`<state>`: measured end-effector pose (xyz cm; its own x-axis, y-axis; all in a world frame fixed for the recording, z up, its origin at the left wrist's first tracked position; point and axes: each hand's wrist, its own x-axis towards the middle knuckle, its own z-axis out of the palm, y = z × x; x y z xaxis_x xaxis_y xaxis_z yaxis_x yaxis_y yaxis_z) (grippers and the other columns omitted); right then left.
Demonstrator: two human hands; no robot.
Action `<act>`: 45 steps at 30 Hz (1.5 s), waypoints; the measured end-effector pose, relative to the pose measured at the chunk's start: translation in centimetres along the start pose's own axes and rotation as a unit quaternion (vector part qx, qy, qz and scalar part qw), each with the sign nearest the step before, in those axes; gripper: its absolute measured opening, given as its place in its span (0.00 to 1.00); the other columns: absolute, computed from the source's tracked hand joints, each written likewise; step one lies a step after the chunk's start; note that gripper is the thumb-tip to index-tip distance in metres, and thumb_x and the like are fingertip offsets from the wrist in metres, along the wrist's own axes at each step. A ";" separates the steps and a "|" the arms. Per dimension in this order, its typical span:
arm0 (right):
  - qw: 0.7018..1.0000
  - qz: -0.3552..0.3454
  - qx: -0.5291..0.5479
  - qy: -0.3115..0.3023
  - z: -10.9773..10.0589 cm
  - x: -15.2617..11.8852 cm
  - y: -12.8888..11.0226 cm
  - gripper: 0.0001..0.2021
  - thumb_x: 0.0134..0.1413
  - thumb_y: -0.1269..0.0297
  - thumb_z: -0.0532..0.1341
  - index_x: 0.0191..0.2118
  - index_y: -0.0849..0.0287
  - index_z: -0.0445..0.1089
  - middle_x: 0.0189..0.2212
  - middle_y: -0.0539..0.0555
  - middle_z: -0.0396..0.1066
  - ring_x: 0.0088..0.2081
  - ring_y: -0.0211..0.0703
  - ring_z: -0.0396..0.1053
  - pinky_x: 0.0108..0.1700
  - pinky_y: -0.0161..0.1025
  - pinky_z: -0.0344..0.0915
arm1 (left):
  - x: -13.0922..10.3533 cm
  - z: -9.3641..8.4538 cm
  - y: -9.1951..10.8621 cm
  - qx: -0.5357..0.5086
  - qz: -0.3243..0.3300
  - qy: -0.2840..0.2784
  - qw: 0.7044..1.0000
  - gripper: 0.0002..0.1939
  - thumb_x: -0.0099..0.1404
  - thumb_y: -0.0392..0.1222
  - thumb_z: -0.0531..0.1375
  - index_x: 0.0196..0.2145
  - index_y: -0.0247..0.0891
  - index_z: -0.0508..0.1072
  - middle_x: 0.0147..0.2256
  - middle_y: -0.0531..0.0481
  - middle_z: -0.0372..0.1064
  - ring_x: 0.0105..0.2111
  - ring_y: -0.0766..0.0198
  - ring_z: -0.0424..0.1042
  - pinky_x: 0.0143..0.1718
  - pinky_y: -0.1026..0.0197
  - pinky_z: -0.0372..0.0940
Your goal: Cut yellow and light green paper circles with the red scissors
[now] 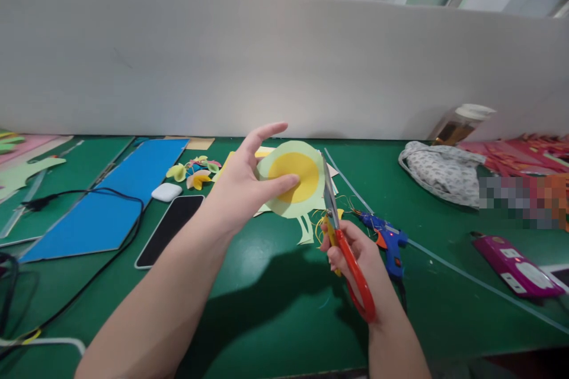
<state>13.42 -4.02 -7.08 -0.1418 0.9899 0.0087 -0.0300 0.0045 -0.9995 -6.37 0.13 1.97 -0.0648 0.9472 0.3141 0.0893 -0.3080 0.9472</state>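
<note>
Both hands (237, 189) (358, 251) forward, left thumb (280, 185) across disc (307, 176)

Dark phone (166, 228), patterned cloth (440, 169), lidded bottle (459, 124)

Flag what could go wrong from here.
1. Red-handled metal scissors sit at the edge of the round pale-green paper disc with a yellow centre; a slip might nick it.
2. The left grip shows only its thumb across the disc's front, so the paper might twist.
3. The blue plastic glue gun lies close to the right grip; it could get knocked.
</note>
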 end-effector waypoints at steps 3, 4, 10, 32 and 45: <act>1.000 0.020 -0.005 0.003 0.2 0.0 -0.7 0.28 0.36 0.40 0.71 0.37 0.58 0.71 0.27 0.49 0.68 0.22 0.33 0.59 0.23 0.32 0.59 | 0.0 -0.2 0.0 0.000 0.000 0.001 1.000 0.37 0.49 0.32 0.68 0.56 0.52 0.68 0.28 0.56 0.73 0.24 0.59 0.77 0.23 0.57 0.75; 1.000 0.030 -0.008 0.002 0.2 0.0 -1.0 0.28 0.34 0.41 0.72 0.36 0.58 0.71 0.27 0.49 0.67 0.22 0.33 0.59 0.23 0.32 0.59 | 0.0 -0.2 0.0 -0.001 0.000 0.000 1.000 0.37 0.49 0.32 0.68 0.56 0.52 0.68 0.27 0.56 0.73 0.24 0.59 0.77 0.23 0.58 0.75; 0.998 0.069 -0.004 -0.007 0.0 -0.1 -1.8 0.27 0.30 0.48 0.75 0.36 0.60 0.71 0.26 0.49 0.67 0.25 0.35 0.61 0.24 0.32 0.59 | 0.1 -0.6 0.5 0.001 -0.008 -0.023 1.000 0.36 0.49 0.34 0.70 0.55 0.52 0.69 0.22 0.59 0.68 0.23 0.60 0.76 0.22 0.58 0.74; 0.997 0.069 -0.010 0.028 -0.7 -0.3 -2.0 0.21 0.26 0.59 0.76 0.30 0.58 0.71 0.22 0.46 0.66 0.20 0.30 0.56 0.18 0.29 0.52 | 0.3 -1.4 0.6 0.053 -0.004 -0.044 0.998 0.35 0.50 0.37 0.70 0.56 0.52 0.69 0.25 0.56 0.73 0.22 0.60 0.76 0.17 0.64 0.71; 0.990 0.137 -0.023 0.010 -2.2 -0.1 -2.9 0.23 0.18 0.62 0.77 0.27 0.59 0.70 0.19 0.43 0.64 0.18 0.30 0.56 0.17 0.30 0.50 | 0.4 -1.8 0.4 0.051 0.010 -0.103 0.993 0.34 0.52 0.35 0.69 0.56 0.49 0.68 0.29 0.53 0.76 0.26 0.58 0.78 0.20 0.64 0.73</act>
<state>15.68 -3.82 -4.21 -0.1184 0.9575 -0.2630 0.0514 -0.2586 -0.9646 -8.12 0.21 2.58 0.1421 0.9425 0.3024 0.1890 -0.3257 0.9264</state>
